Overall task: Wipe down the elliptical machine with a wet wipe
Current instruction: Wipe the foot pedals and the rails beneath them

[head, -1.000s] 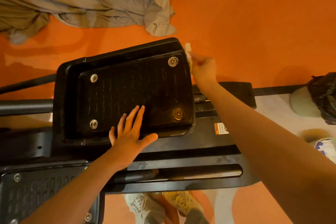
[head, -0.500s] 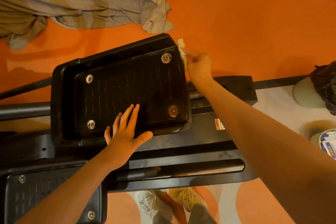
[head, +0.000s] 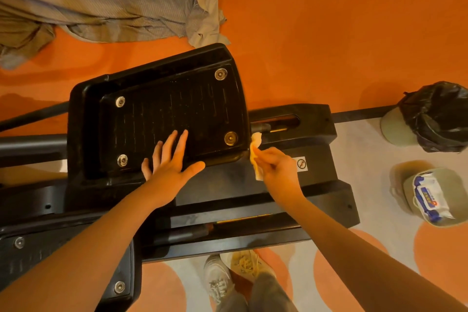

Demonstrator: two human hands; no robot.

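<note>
We have our left hand (head: 169, 167) spread flat on the black ribbed plastic foot pedal (head: 162, 119) of the elliptical machine, fingers straight, steadying it. Our right hand (head: 277, 172) pinches the crumpled white wet wipe (head: 255, 152) between thumb and fingertips, and the wipe touches the pedal's near right corner, just beside the black rail housing (head: 293, 119).

The wipe looks limp and light — it should fold under any pressure, so bunching it into a pad behind the fingertips would likely give a firmer rub than a loose pinch. The pedal appears stiff and heavy but probably swings on its arm, which is why a flat palm on its face seems the right hold. Its raised rim and the four metal bolt heads (head: 221, 74) will likely trap grime.

To the right, on the floor, a pale green bin lined with a black plastic bag (head: 435, 116) stands well apart from the machine; we cannot tell what it holds. Nearer us, a blue-and-white pack of wet wipes (head: 428, 196) sits on top of a second pale green round container (head: 453, 218) — whatever lies beneath the pack is hidden.
</note>
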